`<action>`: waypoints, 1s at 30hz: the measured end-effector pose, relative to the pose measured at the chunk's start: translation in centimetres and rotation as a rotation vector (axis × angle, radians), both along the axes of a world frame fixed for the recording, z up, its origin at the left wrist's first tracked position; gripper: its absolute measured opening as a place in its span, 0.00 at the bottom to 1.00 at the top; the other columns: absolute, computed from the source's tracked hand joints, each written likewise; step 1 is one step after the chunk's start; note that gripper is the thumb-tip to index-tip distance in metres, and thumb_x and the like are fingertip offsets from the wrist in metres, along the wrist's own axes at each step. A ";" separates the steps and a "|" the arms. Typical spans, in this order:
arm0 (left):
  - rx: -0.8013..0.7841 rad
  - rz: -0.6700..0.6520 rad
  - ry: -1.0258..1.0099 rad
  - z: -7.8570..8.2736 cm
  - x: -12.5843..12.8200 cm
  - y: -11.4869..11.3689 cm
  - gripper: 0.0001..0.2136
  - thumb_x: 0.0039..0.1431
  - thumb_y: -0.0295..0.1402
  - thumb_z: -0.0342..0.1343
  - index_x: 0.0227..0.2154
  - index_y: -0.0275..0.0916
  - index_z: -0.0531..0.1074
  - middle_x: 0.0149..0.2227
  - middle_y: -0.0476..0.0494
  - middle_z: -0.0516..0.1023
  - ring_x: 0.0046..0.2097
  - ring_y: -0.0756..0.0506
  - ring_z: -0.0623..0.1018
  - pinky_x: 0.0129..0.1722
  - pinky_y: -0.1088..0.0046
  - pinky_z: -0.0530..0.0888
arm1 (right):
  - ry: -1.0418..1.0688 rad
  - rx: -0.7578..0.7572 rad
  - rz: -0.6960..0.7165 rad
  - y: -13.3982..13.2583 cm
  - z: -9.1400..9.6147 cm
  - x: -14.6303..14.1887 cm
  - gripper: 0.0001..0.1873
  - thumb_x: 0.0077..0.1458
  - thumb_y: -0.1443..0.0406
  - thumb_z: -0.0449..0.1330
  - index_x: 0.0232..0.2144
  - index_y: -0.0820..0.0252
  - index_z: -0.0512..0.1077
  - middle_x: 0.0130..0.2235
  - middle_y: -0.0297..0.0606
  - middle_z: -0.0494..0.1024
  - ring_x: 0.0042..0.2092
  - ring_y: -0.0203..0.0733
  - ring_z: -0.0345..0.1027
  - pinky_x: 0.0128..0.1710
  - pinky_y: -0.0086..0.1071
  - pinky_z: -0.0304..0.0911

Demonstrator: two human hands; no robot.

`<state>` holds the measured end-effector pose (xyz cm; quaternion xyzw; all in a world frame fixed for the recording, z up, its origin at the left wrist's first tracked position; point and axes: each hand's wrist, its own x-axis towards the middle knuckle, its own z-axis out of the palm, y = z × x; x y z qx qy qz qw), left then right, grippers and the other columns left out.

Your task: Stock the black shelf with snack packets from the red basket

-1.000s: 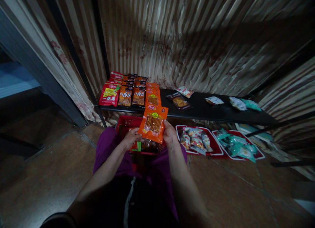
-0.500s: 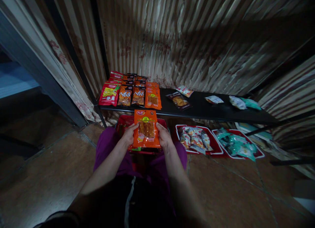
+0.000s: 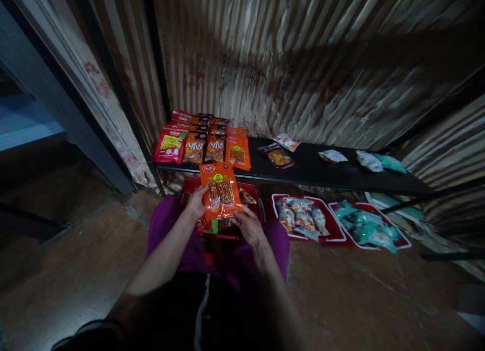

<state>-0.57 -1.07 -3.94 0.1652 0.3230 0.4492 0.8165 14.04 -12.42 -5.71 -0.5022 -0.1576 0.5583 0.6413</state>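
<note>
An orange snack packet [image 3: 221, 192] with a clear window of brown sticks is held up in front of me, slightly tilted. My left hand [image 3: 196, 204] grips its left edge, and my right hand [image 3: 248, 223] pinches its lower right corner. Beneath it, between my knees, is a red basket [image 3: 259, 202] with more packets inside, partly hidden by the held one. Just beyond, on the black shelf [image 3: 253, 175], stand matching orange packets [image 3: 238, 151], beside dark-and-orange packets [image 3: 194, 148] and red packets [image 3: 170, 145] in rows.
Farther right on the shelf lie a dark brown packet [image 3: 278, 156], a white-and-orange packet [image 3: 287, 141], a pale packet [image 3: 332, 155] and a teal packet [image 3: 392, 163]. Two more red baskets on the floor hold white-and-orange packets [image 3: 303, 214] and teal packets [image 3: 369, 224]. Shelf posts rise at left.
The orange packet has tilted and shifted slightly left and up. My right hand has slid from its right edge down to the lower corner. More of the basket shows.
</note>
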 end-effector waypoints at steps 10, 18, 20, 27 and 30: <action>0.018 -0.103 0.000 0.7 -0.9 0.7 0.08 0.51 0.29 0.58 0.35 0.34 0.74 0.31 0.42 0.81 0.34 0.44 0.80 0.41 0.63 0.76 | 0.015 -0.083 -0.052 -0.7 -1.2 0.6 0.16 0.32 0.69 0.70 0.30 0.57 0.76 0.29 0.32 0.81 0.28 0.35 0.73 0.26 0.27 0.68; 0.150 -0.177 0.196 2.0 -3.2 4.2 0.11 0.41 0.24 0.66 0.30 0.32 0.75 0.28 0.43 0.80 0.29 0.47 0.79 0.34 0.72 0.76 | -0.103 -0.103 0.072 -1.9 -1.3 3.0 0.17 0.31 0.67 0.71 0.30 0.60 0.78 0.27 0.33 0.80 0.26 0.35 0.72 0.25 0.26 0.67; 0.192 -0.258 0.237 2.0 -3.9 4.8 0.12 0.39 0.26 0.68 0.30 0.32 0.76 0.28 0.42 0.80 0.28 0.47 0.79 0.33 0.73 0.76 | -0.124 -0.106 0.064 -2.0 -1.3 3.4 0.17 0.30 0.67 0.71 0.30 0.59 0.78 0.27 0.33 0.80 0.25 0.34 0.71 0.24 0.26 0.66; 0.364 -0.429 0.434 2.1 -3.9 6.1 0.17 0.33 0.31 0.71 0.30 0.33 0.77 0.27 0.43 0.80 0.27 0.48 0.78 0.31 0.73 0.74 | -0.181 -0.127 0.099 -1.9 -0.7 3.6 0.16 0.30 0.66 0.71 0.28 0.60 0.78 0.26 0.33 0.80 0.23 0.36 0.69 0.23 0.28 0.65; 0.466 -0.444 0.539 2.4 -3.3 6.5 0.13 0.36 0.31 0.69 0.29 0.34 0.76 0.26 0.45 0.80 0.27 0.48 0.77 0.30 0.74 0.73 | -0.206 -0.122 0.146 -2.1 -0.7 3.7 0.15 0.31 0.65 0.71 0.28 0.61 0.78 0.25 0.35 0.79 0.22 0.35 0.69 0.22 0.27 0.64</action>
